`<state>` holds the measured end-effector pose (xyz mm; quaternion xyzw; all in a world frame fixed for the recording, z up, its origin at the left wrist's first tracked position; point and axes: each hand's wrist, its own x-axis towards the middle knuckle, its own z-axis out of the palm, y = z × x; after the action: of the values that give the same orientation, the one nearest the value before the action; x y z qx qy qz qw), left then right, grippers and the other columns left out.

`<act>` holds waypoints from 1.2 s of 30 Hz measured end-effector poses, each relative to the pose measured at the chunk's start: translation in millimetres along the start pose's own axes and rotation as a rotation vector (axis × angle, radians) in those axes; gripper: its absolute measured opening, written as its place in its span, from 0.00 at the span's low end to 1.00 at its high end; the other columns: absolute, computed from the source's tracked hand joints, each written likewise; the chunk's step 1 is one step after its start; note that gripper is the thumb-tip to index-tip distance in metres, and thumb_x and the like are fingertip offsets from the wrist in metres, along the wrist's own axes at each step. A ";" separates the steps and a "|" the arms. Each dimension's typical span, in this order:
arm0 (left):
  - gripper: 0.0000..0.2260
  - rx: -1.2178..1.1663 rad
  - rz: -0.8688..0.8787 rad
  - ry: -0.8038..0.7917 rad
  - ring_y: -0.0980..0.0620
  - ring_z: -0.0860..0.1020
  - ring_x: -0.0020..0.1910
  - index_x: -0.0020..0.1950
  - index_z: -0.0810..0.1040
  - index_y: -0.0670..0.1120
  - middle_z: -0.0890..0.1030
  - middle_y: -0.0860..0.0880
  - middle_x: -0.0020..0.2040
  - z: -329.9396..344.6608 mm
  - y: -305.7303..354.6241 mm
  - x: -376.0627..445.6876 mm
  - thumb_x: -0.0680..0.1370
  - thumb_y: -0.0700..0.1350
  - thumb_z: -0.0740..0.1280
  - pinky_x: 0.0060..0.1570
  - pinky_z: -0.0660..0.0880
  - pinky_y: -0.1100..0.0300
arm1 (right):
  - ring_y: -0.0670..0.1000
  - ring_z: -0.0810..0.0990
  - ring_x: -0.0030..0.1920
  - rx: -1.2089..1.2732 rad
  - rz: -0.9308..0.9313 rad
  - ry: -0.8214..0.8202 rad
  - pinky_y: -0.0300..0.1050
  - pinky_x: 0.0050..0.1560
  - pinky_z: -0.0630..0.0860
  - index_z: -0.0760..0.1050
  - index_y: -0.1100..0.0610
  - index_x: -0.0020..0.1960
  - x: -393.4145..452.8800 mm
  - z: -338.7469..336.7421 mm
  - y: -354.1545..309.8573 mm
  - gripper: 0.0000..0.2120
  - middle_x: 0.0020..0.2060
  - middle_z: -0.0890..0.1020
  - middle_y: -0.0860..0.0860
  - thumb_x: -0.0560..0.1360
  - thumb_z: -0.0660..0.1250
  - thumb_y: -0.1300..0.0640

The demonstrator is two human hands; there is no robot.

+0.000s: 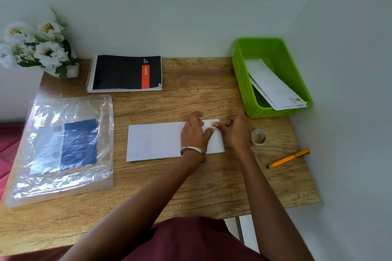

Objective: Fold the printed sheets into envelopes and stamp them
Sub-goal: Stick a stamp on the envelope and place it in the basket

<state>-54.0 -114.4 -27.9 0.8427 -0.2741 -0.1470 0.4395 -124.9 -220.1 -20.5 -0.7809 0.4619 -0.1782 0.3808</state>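
A white envelope (157,141) lies flat in the middle of the wooden desk (191,186). A small stamp (213,124) sits at its far right corner. My left hand (196,131), with bangles on the wrist, rests on the envelope's right part, its fingers lying by the stamp. My right hand (235,130) is at the envelope's right end, its fingertips pressing on the stamp and the other fingers curled. A green basket (241,74) at the back right holds stamped envelopes (273,87).
A roll of clear tape (258,137) and a yellow pen (288,158) lie right of the envelope. A black spiral notebook (126,73) sits at the back, white flowers (36,46) at the back left. A clear plastic packet (63,146) of paper covers the left side.
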 end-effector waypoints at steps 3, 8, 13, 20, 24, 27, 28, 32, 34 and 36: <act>0.21 -0.022 -0.006 -0.006 0.49 0.75 0.50 0.60 0.69 0.43 0.76 0.46 0.50 0.1 -0.1 0.5 0.71 0.41 0.72 0.48 0.71 0.57 | 0.47 0.73 0.33 0.052 -0.005 -0.109 0.46 0.40 0.74 0.51 0.54 0.76 2.7 -9.4 2.2 0.52 0.30 0.74 0.47 0.62 0.79 0.61; 0.17 -0.013 -0.005 -0.067 0.54 0.72 0.45 0.55 0.71 0.43 0.75 0.46 0.51 -2.2 -1.8 1.5 0.71 0.40 0.73 0.44 0.66 0.63 | 0.50 0.75 0.35 -0.013 0.001 -0.135 0.45 0.39 0.73 0.48 0.53 0.77 5.9 -8.3 -2.8 0.55 0.32 0.75 0.50 0.62 0.80 0.55; 0.15 -0.035 -0.027 -0.071 0.54 0.70 0.43 0.50 0.69 0.43 0.74 0.47 0.48 -2.5 -1.6 1.2 0.70 0.40 0.73 0.44 0.67 0.61 | 0.59 0.79 0.49 -0.044 0.037 -0.027 0.50 0.48 0.76 0.46 0.56 0.76 4.6 2.1 -13.2 0.53 0.44 0.80 0.59 0.64 0.78 0.49; 0.16 -0.047 -0.039 -0.059 0.53 0.70 0.42 0.50 0.68 0.44 0.71 0.50 0.46 -2.7 -0.4 0.8 0.70 0.40 0.73 0.42 0.66 0.61 | 0.43 0.69 0.28 -0.052 0.015 0.009 0.39 0.30 0.64 0.47 0.57 0.77 -1.6 -0.4 -10.4 0.46 0.27 0.71 0.46 0.70 0.73 0.59; 0.16 -0.050 -0.049 -0.056 0.54 0.70 0.42 0.51 0.69 0.44 0.73 0.49 0.46 -2.7 0.0 0.5 0.70 0.40 0.73 0.42 0.65 0.62 | 0.47 0.72 0.31 -0.005 -0.008 -0.089 0.42 0.35 0.72 0.43 0.55 0.77 -2.2 -9.4 -5.3 0.52 0.29 0.73 0.48 0.66 0.76 0.62; 0.16 -0.058 -0.056 -0.063 0.54 0.70 0.42 0.51 0.70 0.43 0.73 0.49 0.46 -6.0 1.7 0.5 0.70 0.40 0.74 0.41 0.65 0.62 | 0.48 0.73 0.33 -0.011 0.000 -0.151 0.48 0.40 0.75 0.43 0.53 0.77 -3.7 -14.7 -5.2 0.55 0.32 0.74 0.50 0.64 0.77 0.64; 0.16 -0.076 -0.059 -0.073 0.53 0.71 0.41 0.51 0.70 0.43 0.73 0.49 0.45 -8.2 2.1 0.8 0.69 0.39 0.74 0.40 0.67 0.62 | 0.47 0.73 0.34 -0.002 0.005 -0.166 0.47 0.40 0.75 0.43 0.53 0.77 -4.5 -15.3 -5.2 0.55 0.33 0.74 0.49 0.64 0.78 0.64; 0.10 -0.223 -0.101 -0.071 0.53 0.76 0.41 0.46 0.74 0.46 0.78 0.50 0.43 -32.5 2.4 2.6 0.70 0.41 0.74 0.39 0.72 0.67 | 0.48 0.74 0.37 0.006 0.026 -0.135 0.47 0.44 0.75 0.50 0.54 0.77 -14.0 -15.8 -5.7 0.48 0.35 0.74 0.47 0.67 0.76 0.61; 0.06 -0.138 -0.068 0.027 0.51 0.76 0.45 0.45 0.76 0.47 0.79 0.49 0.45 -51.6 -2.3 1.9 0.72 0.41 0.72 0.45 0.74 0.61 | 0.48 0.75 0.39 0.011 0.027 -0.081 0.46 0.45 0.75 0.54 0.57 0.76 -22.5 -14.1 -6.0 0.40 0.35 0.74 0.47 0.70 0.73 0.60; 0.04 0.059 -0.075 0.145 0.48 0.75 0.52 0.47 0.78 0.47 0.78 0.48 0.50 -72.2 -10.5 -1.3 0.73 0.42 0.70 0.51 0.71 0.55 | 0.47 0.75 0.39 0.011 0.027 -0.044 0.41 0.41 0.71 0.59 0.59 0.74 -31.7 -12.3 -6.3 0.34 0.37 0.76 0.49 0.72 0.70 0.62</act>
<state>-16.2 -61.0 4.7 0.8732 -0.2142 -0.0940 0.4275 -145.2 -196.5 -5.5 -0.7761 0.4631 -0.1586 0.3976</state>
